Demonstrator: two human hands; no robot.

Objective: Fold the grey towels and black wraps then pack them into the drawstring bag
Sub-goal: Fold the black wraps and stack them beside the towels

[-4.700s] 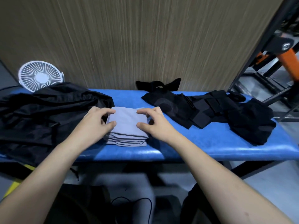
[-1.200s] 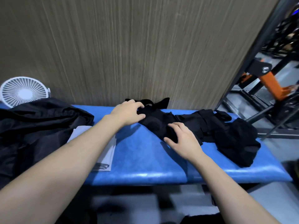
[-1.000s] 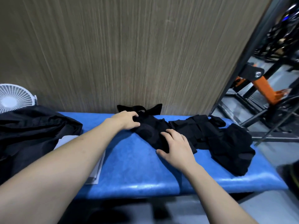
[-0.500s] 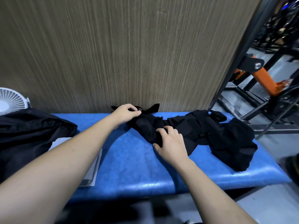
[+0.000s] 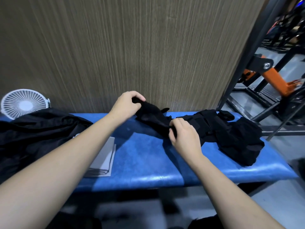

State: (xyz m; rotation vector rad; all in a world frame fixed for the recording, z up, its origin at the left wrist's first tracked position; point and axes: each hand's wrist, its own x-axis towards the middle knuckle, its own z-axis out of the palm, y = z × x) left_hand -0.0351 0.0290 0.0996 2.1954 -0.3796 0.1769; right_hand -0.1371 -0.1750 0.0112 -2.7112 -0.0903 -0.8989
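We see one black wrap [image 5: 152, 119] stretched between both hands above the blue bench [image 5: 145, 156], its long axis running from far left to near right. The left hand [image 5: 126, 104] pinches the wrap's far-left end, with the fingers curled over the cloth and raised off the padding; the right hand [image 5: 184, 138] grips the near-right end, fingers curled round the fabric just above the bench surface. Thus each hand already sits on one end, and we judge that the coming fold turns on bringing these two ends together along that diagonal axis, the raised left end being the freer to travel toward the right. Just beyond the right hand, to the right, lies the pile of remaining black wraps [image 5: 234, 138], touching or nearly touching the held one; we cannot tell whether they are tangled. On the near-left part of the bench rests the stack of folded grey towels [image 5: 104, 157], partly hidden by the left forearm, and further left the crumpled black drawstring bag [image 5: 38, 129], well apart from both hands.
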